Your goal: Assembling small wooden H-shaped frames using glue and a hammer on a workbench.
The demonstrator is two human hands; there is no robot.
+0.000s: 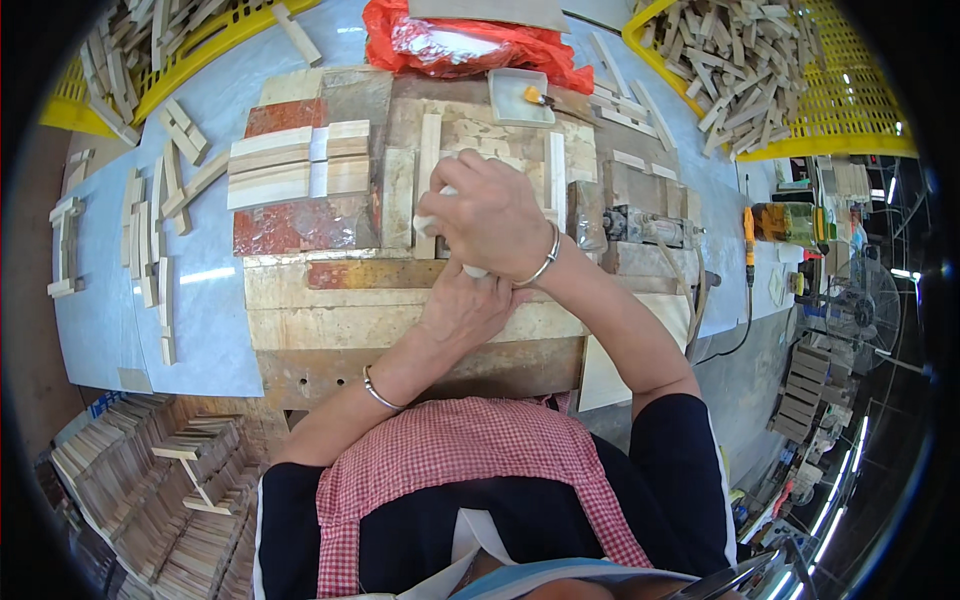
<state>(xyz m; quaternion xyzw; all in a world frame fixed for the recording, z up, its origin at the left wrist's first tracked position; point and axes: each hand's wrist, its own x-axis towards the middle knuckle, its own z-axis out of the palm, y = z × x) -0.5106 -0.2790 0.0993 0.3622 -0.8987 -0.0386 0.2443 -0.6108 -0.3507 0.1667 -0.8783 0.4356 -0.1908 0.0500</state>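
My right hand is closed around a white object, mostly hidden by the fingers; whether it is a cloth or a bottle I cannot tell. Just below it, nearer my body, my left hand has its fingers curled in against the lower white end. Both hands are over a wooden work board. Beside my right hand's fingers a pale wood strip lies lengthwise, and another strip lies further right. Short wood pieces sit side by side on the board's left part.
A metal clamp cylinder is mounted at the right. Behind are a shallow tray with a brush and a red plastic bag. Yellow baskets hold wood pieces. Loose strips lie left; an orange-handled power screwdriver is right.
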